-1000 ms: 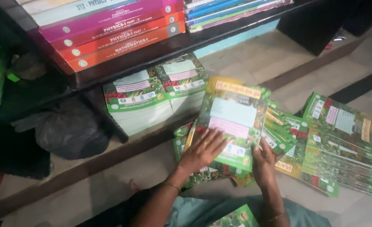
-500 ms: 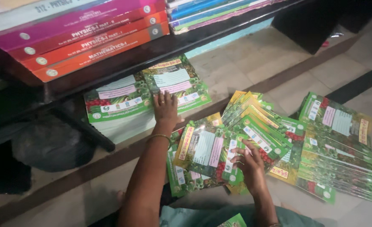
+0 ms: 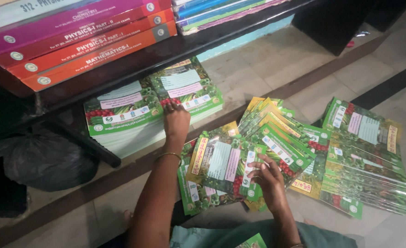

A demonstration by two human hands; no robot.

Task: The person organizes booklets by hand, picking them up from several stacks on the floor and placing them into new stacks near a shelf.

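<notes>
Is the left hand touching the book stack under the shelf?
Touching. The head view shows the left hand resting its fingertips on the right-hand stack.

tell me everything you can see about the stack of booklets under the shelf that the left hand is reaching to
The stack of booklets lies flat on the floor, partly tucked under the dark shelf, pressed against a similar second stack on its left. It is thick, made of many thin paper booklets, their pale page edges showing along the front. The glossy top cover is green with vegetable pictures, pale blue and pink label panels and a yellow strip at the far edge. The left hand rests its fingertips on the cover's near edge.
</notes>
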